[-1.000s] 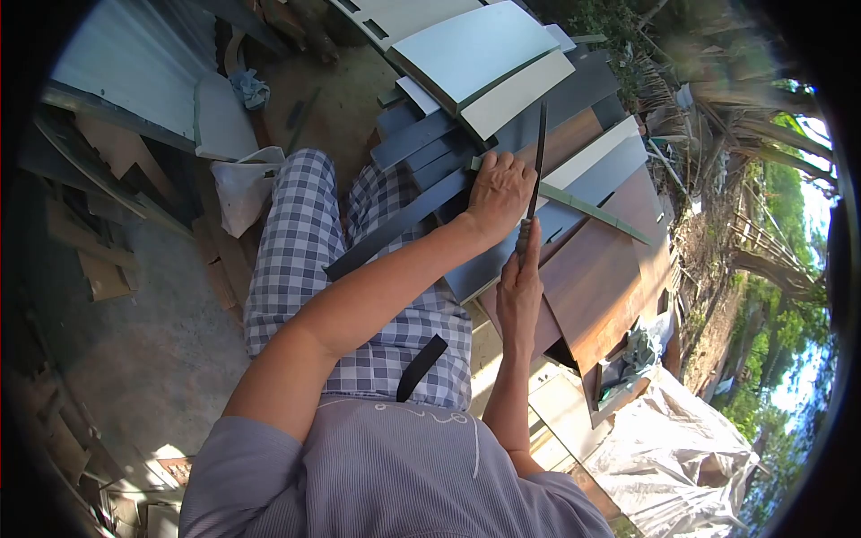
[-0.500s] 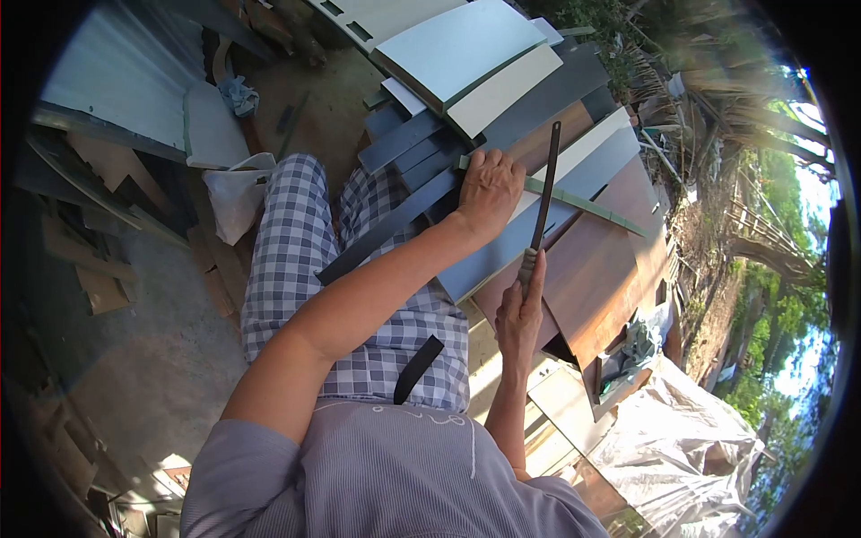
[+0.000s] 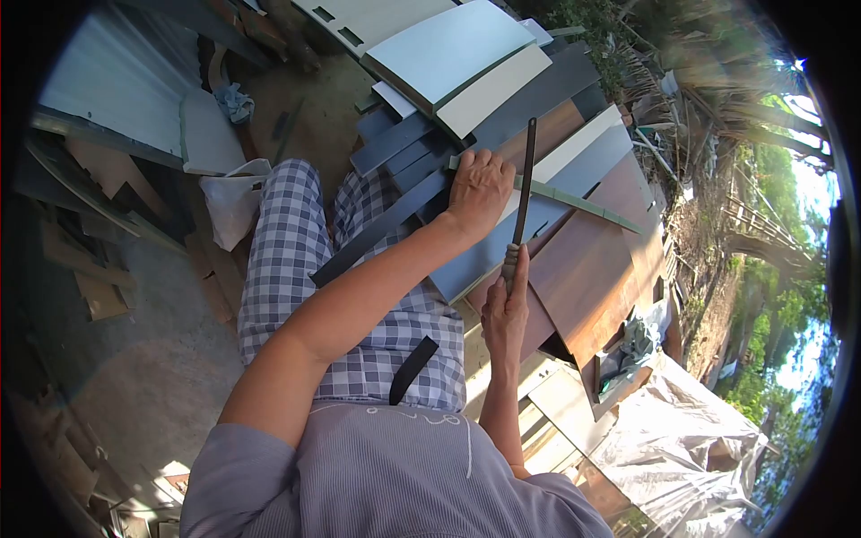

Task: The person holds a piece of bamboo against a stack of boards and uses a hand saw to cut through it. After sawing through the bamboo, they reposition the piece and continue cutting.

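Note:
My left hand (image 3: pixel 482 193) is closed around a narrow green strip (image 3: pixel 587 206), pressing it down over the stacked boards. The strip's short end pokes out at the left of the fist, and the long part runs right across the boards. My right hand (image 3: pixel 507 300) grips the wrapped handle of a long, narrow dark blade (image 3: pixel 526 175). That blade points away from me and crosses the strip just right of my left hand. Whether its edge touches the strip I cannot tell.
Stacked boards include a pale blue panel (image 3: pixel 448 54) and a brown panel (image 3: pixel 583 269). A dark strip (image 3: pixel 381 229) lies near my knees, a black band (image 3: pixel 413 370) on my lap. There is a white bag (image 3: pixel 231 211) at left and plastic sheeting (image 3: pixel 682 439) at lower right.
My right hand and the blade have moved left, closer to my left hand. My left hand keeps its hold on the strip. The whole view has shifted slightly.

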Tool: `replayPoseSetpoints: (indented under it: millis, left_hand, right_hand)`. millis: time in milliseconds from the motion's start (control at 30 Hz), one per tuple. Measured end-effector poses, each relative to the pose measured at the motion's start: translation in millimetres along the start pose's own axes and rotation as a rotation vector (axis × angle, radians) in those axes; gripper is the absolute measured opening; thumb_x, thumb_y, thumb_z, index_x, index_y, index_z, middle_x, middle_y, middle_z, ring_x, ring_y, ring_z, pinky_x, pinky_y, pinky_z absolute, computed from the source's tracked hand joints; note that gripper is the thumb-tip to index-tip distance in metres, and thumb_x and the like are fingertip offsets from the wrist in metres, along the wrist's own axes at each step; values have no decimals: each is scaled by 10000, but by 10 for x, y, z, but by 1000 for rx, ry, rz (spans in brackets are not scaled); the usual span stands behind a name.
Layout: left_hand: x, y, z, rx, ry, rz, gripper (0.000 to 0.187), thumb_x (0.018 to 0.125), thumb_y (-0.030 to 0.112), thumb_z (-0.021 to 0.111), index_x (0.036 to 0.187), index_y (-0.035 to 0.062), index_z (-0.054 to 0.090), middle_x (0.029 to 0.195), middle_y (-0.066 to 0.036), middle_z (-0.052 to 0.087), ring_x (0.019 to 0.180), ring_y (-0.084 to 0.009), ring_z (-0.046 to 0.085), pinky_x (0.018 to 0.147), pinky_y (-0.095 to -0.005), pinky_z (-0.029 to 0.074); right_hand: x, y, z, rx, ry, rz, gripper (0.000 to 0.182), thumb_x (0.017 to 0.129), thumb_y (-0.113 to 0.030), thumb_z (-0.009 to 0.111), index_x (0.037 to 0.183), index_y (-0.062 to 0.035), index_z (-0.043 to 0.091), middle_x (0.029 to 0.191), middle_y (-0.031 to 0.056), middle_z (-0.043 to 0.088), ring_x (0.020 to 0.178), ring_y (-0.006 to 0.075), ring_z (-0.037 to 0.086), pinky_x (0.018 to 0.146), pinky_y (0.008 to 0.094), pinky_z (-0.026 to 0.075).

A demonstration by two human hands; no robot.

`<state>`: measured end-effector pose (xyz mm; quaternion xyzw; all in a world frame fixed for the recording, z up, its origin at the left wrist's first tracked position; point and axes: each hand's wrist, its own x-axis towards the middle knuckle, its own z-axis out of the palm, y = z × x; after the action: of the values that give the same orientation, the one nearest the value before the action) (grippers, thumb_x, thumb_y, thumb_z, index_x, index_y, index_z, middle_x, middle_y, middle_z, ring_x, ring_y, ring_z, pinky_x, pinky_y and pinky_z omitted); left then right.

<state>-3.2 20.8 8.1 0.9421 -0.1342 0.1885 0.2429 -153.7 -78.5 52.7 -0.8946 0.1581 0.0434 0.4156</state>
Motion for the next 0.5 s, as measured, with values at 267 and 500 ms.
replayPoseSetpoints:
  millis: [267, 500]
  left_hand:
    - [-1, 0, 3, -13, -7, -10, 53, 846, 89, 526, 852, 93, 578, 854, -61, 592, 887, -208, 545, 813, -354, 374]
    - [4, -10, -3, -36, -6, 6, 35, 839, 97, 540, 846, 92, 574, 847, -63, 588, 877, -210, 542, 807, -359, 375]
  right_hand:
    - [-19, -149, -26, -42, -61, 134, 547, 991, -132, 403, 1505, -206, 232, 1311, 186, 556, 998, 332, 650, 860, 388, 475]
    - [39, 89, 51, -144, 45, -70, 576, 974, -95, 397, 1509, -250, 251, 704, 60, 527, 532, 102, 475, 494, 295, 423]
